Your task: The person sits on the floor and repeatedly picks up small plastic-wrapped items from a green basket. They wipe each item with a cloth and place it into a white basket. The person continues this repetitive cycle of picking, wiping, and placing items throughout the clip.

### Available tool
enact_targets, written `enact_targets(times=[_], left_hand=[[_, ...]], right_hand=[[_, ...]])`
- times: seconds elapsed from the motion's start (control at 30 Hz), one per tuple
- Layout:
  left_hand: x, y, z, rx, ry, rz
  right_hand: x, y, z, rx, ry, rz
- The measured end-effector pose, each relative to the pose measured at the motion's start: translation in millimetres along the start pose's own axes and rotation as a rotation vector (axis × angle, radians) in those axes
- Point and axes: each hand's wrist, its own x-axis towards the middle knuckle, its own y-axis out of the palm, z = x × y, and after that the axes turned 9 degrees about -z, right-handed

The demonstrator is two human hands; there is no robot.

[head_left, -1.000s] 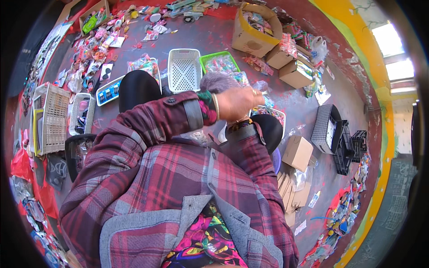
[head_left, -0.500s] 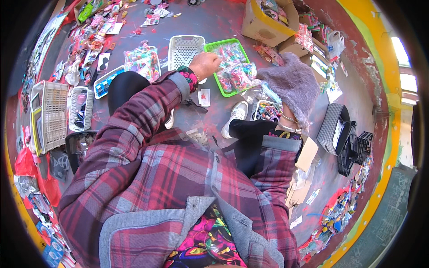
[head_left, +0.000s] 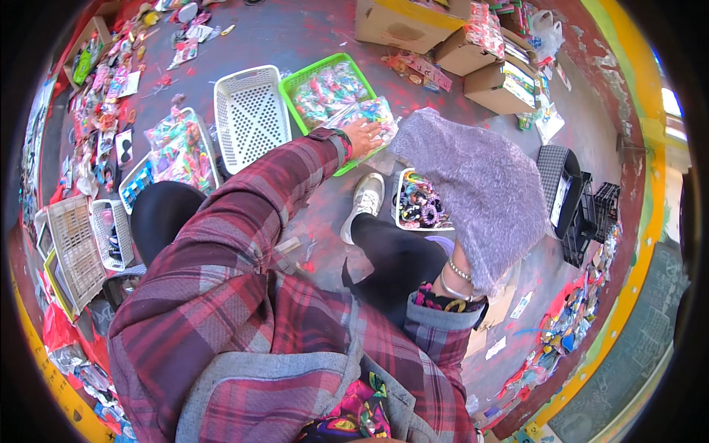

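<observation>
My left hand [head_left: 362, 138] reaches forward to the near right part of a bright green basket [head_left: 299, 118]. Its fingers are spread out flat on a clear plastic packet [head_left: 373, 111] with colourful contents, one of several packets in that basket. On my right, a fluffy grey-purple cloth [head_left: 480, 177] is held up and hangs spread out over my right hand [head_left: 461, 266]. Only the wrist and the base of this hand show; its fingers are hidden under the fabric. Partly behind the cloth, a white basket [head_left: 399, 203] holds colourful hair ties [head_left: 425, 210].
A white perforated basket [head_left: 251, 111] stands left of the green one, near another with colourful packets [head_left: 181, 148]. Cardboard boxes [head_left: 502, 85] stand at the far right. Black crates [head_left: 580, 229] sit on the right. Small goods [head_left: 111, 111] lie along the left side.
My left hand has moved from above the green basket down onto the packet at its near right. The cloth has opened out wider and swung nearer. The view has shifted to the right.
</observation>
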Motion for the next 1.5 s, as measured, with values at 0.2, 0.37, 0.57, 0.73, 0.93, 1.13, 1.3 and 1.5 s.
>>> enact_targets(times=[0.2, 0.37, 0.57, 0.73, 0.93, 1.13, 1.3, 1.5], left_hand=[[15.8, -20.9, 16.7, 0.003, 0.141, 0.199], [-0.2, 7.9, 18.1, 0.088, 0.170, -0.003], [-0.7, -8.9, 9.4, -0.056, 0.044, 0.094], [-22.0, -60.9, 20.4, -0.942, -0.359, -0.153], [-86.7, -131.5, 22.0, -2.513, -0.463, -0.485], [-136.1, -276.8, -60.7, -2.812, -0.142, -0.462], [-157.1, -287.4, -87.5, -2.670, -0.485, -0.534], [-170.3, -354.0, -138.1, -2.701, -0.730, -0.659]], right_hand=[[-5.9, -20.8, 3.3, -0.007, 0.024, -0.081], [-3.0, -18.3, -2.8, 0.004, 0.015, -0.081], [-1.1, -12.9, -10.0, 0.006, 0.001, -0.046], [-1.5, 0.4, -14.4, 0.019, -0.033, 0.000], [-11.8, 46.9, -17.4, -0.011, -0.201, 0.083], [-99.8, 129.6, -10.1, -0.289, -0.683, 0.511], [-131.0, 124.2, -77.7, -1.100, -1.225, 0.712], [-133.6, 122.9, -90.3, -1.026, -1.189, 0.727]])
